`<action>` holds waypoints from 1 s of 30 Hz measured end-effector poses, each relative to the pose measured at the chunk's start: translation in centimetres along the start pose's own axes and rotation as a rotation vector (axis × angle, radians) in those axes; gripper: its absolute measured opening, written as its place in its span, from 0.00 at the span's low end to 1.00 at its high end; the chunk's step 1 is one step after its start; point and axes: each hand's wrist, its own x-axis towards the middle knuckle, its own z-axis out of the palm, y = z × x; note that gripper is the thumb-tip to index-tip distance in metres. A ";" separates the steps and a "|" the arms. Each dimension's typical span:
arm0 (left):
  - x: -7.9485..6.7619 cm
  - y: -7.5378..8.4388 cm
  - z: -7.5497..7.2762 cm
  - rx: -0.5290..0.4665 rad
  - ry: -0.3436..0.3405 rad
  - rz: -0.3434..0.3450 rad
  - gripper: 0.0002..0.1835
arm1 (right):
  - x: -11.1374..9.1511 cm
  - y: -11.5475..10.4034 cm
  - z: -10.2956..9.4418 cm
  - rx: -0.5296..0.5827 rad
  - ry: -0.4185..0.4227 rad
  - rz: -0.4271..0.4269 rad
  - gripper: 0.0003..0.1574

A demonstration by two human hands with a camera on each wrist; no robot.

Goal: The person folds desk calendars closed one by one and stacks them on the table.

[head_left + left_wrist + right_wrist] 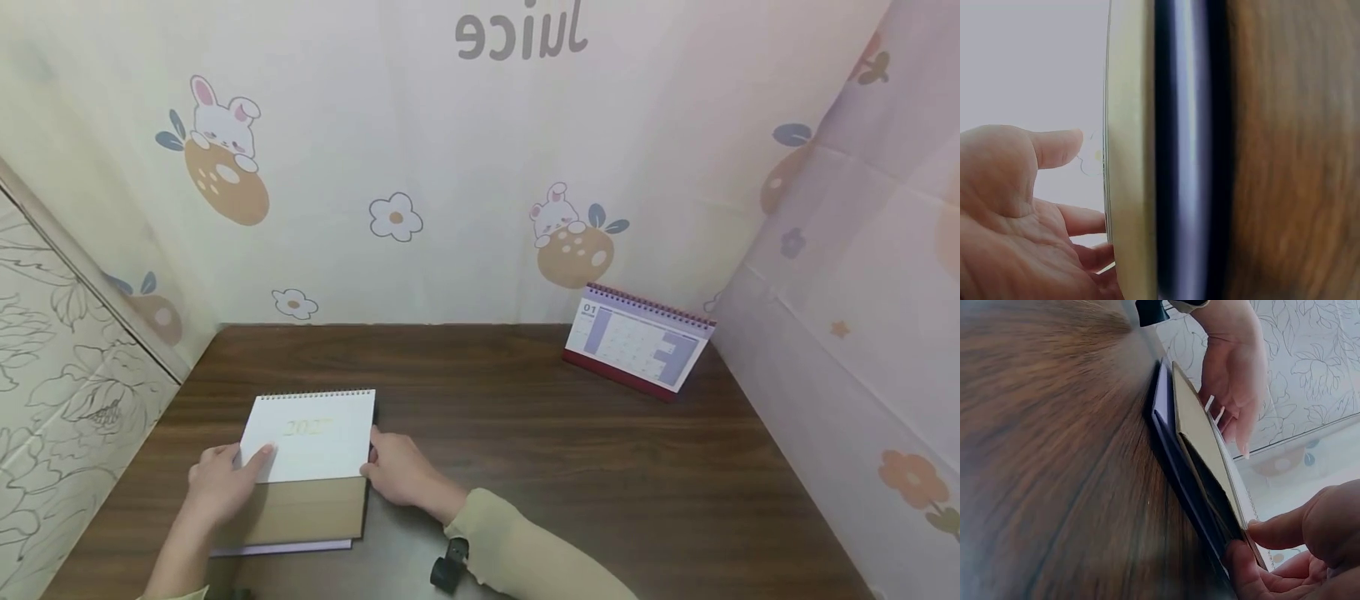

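Observation:
A desk calendar (315, 454) with a white cover page marked 2027, a top spiral and a beige base lies at the left of the table. Under it shows the lilac edge (285, 548) of another flat board with dark sides. My right hand (401, 468) pinches the beige calendar's right edge, thumb above and fingers below in the right wrist view. At the opposite edge is my left hand (217, 483), its thumb extended over the white page and its fingers at the side. In the left wrist view, that thumb (1057, 149) stands apart from the calendar.
A second desk calendar (637, 342), lilac and white with a dark red base, stands at the back right of the wooden table (480, 367). A printed curtain (465, 150) hangs along the back edge. A black strap device (450, 567) sits at the right wrist.

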 end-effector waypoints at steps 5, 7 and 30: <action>0.0 -0.5 -0.3 0.019 -0.008 -0.024 0.50 | 0.6 -0.1 0.5 -0.065 -0.008 -0.009 0.23; 0.0 -0.7 -0.4 0.040 -0.012 -0.017 0.50 | 0.7 -0.1 0.5 -0.080 -0.015 -0.008 0.24; 0.6 5.3 0.2 0.033 0.162 0.292 0.30 | -0.8 4.2 -4.0 0.076 0.021 -0.023 0.16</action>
